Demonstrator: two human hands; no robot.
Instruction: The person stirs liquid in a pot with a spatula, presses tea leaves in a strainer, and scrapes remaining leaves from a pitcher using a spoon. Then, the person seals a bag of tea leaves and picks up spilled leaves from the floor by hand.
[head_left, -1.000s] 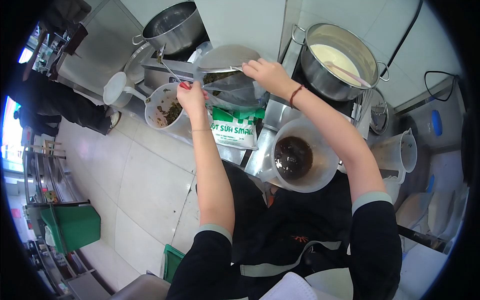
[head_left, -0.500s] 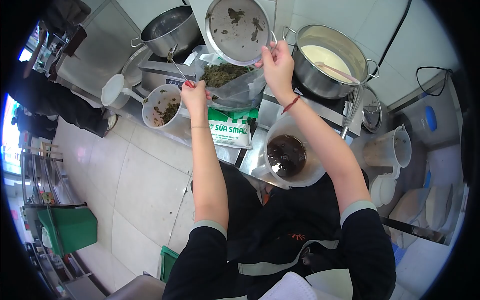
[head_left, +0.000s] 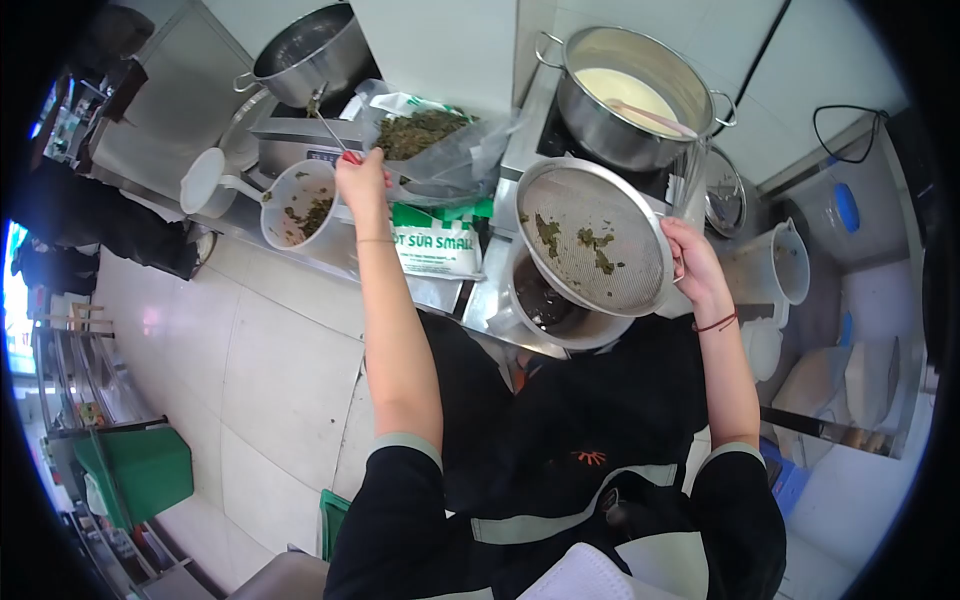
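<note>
My left hand (head_left: 362,182) is closed on the red handle of a metal utensil (head_left: 328,128), whose far end carries dark leaves. Just beside it stands a white pitcher (head_left: 300,203) with wet leaves inside. My right hand (head_left: 692,258) grips the rim of a round mesh strainer (head_left: 597,235) with a few leaf bits stuck to it. The strainer is over a larger pitcher (head_left: 590,333) of dark liquid and partly hides it. An open plastic bag of dark leaves (head_left: 420,133) lies behind a white and green packet (head_left: 437,245).
A pot of cream-coloured liquid (head_left: 640,100) with a spoon stands at the back right, another metal pot (head_left: 310,55) at the back left. Measuring jugs (head_left: 790,262) are at right. A person's dark-clothed legs (head_left: 110,220) show at left, above a green bin (head_left: 140,470).
My right hand has brought the strainer from over the leaf bag down and right to above the dark liquid. My left hand still holds the red-handled utensil near the white pitcher.
</note>
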